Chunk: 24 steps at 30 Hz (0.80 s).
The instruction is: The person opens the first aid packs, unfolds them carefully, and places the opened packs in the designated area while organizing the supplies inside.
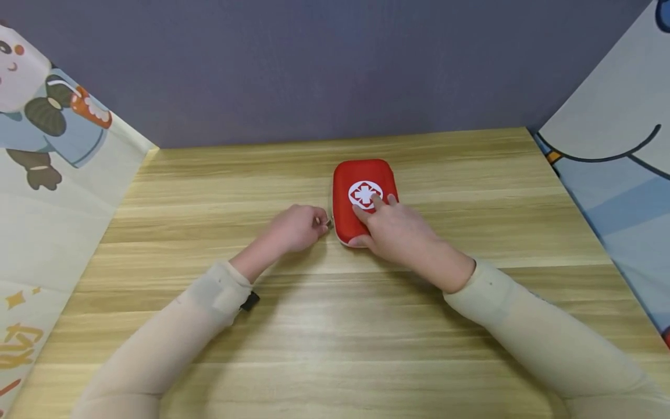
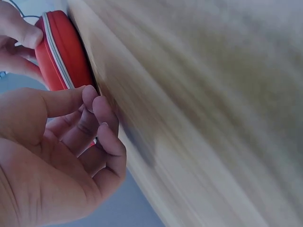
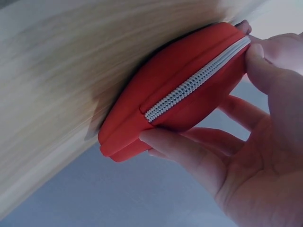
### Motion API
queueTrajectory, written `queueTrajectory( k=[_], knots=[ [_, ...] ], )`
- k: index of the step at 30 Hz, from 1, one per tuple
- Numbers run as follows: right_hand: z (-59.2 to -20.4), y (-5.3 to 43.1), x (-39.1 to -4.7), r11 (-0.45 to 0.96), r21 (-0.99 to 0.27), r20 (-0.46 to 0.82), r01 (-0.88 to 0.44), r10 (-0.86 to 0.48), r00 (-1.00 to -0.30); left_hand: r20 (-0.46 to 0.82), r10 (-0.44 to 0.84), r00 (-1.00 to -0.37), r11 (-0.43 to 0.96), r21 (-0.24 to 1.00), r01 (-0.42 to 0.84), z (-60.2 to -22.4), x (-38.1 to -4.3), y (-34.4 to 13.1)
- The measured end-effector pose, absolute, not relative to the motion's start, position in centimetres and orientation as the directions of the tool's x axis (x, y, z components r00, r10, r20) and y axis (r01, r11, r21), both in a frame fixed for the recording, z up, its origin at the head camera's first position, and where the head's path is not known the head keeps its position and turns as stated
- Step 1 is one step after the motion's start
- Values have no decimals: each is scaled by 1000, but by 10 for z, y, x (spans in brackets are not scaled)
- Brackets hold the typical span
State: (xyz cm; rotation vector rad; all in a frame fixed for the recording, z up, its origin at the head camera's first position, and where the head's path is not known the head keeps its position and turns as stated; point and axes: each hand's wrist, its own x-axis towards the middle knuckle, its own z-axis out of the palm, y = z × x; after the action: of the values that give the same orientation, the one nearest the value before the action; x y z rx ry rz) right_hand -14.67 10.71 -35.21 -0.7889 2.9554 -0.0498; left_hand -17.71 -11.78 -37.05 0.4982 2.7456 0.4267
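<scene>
"Red zippered case (image 1: 346, 215): location?"
"Flat on the wooden table (image 1: 314, 337), white emblem (image 1: 362, 194) upward."
"Left hand (image 1: 299, 228)?"
"Wrist bent inward; thumb and fingers pinch the small pull (image 1: 329, 223) beside the case's left edge."
"Right hand (image 1: 403, 233)?"
"Fingers extended, spread across the lid (image 1: 361, 170); thumb at the near edge."

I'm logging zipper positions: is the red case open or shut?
Shut where visible: the zipper runs unparted along the red case in both wrist views.
</scene>
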Motion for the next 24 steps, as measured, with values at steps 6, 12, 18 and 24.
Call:
queueTrajectory(
  k=[6, 12, 18, 24],
  knots=[
    [-354, 108, -147, 863, -47, -48, -502, -504, -862, -277, 381, -882, 895, 349, 277, -369, -166, -116],
    [-355, 107, -146, 860, -32, -33, -509, -509, -860, -244, 381, -892, 891, 355, 284, -370, -157, -116],
    [-352, 105, -147, 856, -39, -31, -515, -516, -856, -235, 384, -893, 888, 360, 287, -370, -152, -117],
    [-350, 102, -148, 856, -38, -32, -515, -516, -856, -236, 395, -888, 882, 366, 295, -367, -145, -116]
  ],
)
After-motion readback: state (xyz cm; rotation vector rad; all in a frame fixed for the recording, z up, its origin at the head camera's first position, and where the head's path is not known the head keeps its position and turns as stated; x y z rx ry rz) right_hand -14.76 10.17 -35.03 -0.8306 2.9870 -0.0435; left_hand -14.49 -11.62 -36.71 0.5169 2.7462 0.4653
